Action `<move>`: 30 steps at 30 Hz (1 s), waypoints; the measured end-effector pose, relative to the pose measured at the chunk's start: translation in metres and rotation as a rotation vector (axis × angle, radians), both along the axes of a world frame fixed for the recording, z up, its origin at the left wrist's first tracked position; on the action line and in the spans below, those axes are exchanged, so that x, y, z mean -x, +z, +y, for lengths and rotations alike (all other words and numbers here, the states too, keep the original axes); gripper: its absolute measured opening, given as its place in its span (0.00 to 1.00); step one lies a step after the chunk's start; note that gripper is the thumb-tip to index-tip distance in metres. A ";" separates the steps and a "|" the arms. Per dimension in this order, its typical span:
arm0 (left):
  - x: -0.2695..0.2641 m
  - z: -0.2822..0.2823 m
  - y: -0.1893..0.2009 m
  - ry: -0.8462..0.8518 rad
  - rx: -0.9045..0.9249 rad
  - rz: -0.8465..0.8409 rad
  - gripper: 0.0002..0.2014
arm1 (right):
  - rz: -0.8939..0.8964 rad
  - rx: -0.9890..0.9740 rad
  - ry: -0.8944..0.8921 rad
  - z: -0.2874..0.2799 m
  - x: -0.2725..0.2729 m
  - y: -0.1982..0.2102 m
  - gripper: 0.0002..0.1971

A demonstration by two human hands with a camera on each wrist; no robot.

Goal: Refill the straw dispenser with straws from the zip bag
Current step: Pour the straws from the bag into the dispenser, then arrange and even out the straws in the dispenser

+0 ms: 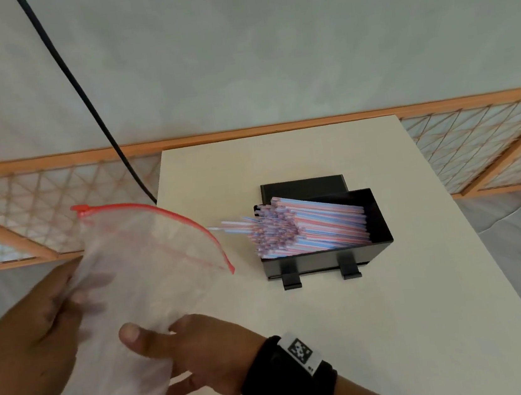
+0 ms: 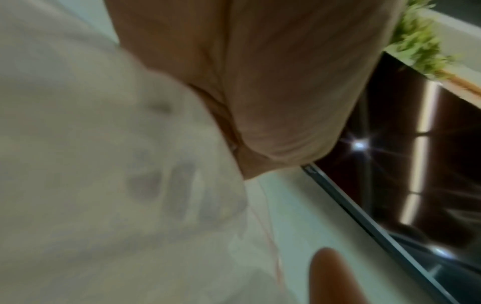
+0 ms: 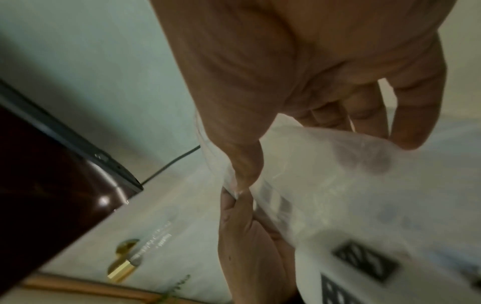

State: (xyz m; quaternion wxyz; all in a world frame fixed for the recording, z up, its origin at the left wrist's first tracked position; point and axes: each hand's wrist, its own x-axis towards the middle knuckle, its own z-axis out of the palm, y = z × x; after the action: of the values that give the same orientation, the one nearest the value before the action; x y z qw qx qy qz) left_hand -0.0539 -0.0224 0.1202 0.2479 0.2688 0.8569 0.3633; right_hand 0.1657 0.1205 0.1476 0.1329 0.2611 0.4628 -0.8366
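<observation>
Both hands, left hand (image 1: 29, 327) and right hand (image 1: 200, 355), pinch empty-looking zip bag (image 1: 137, 271). Beyond grip, straws (image 1: 305, 228) overhang straw dispenser (image 1: 373, 216) wall; nudge risks spill onto worktop (image 1: 400, 328).

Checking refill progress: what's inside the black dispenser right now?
The dispenser holds a slanted bundle of pink-and-blue straws; their left ends stick out over its rim. The straws cover its floor, so anything beneath them is hidden.

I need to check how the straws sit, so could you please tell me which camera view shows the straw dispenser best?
The head view: the black straw dispenser stands open on the table, with the straws slanting out over its left edge. Neither wrist view shows it; both are filled by the hands and the zip bag.
</observation>
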 end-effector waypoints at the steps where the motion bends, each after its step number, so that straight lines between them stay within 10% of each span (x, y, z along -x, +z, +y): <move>1: -0.003 -0.007 -0.002 0.077 -0.025 -0.025 0.14 | -0.045 -0.061 0.024 -0.002 0.001 -0.006 0.40; 13: -0.123 0.038 -0.112 0.398 -0.090 -0.494 0.21 | -0.264 -0.708 0.039 0.047 -0.090 -0.040 0.28; 21: -0.130 0.069 -0.116 0.219 0.129 -0.286 0.16 | -0.172 -0.936 -0.232 0.092 -0.144 -0.030 0.22; 30: -0.125 0.087 -0.090 0.279 0.282 -0.098 0.32 | -0.048 -1.359 -0.386 0.185 -0.165 -0.048 0.44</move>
State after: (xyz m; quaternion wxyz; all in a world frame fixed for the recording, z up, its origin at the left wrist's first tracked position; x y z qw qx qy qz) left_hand 0.0711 0.0650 0.0307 0.2717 0.0920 0.9152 0.2831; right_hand 0.3305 0.3058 0.0995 -0.2002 0.3821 0.8250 -0.3651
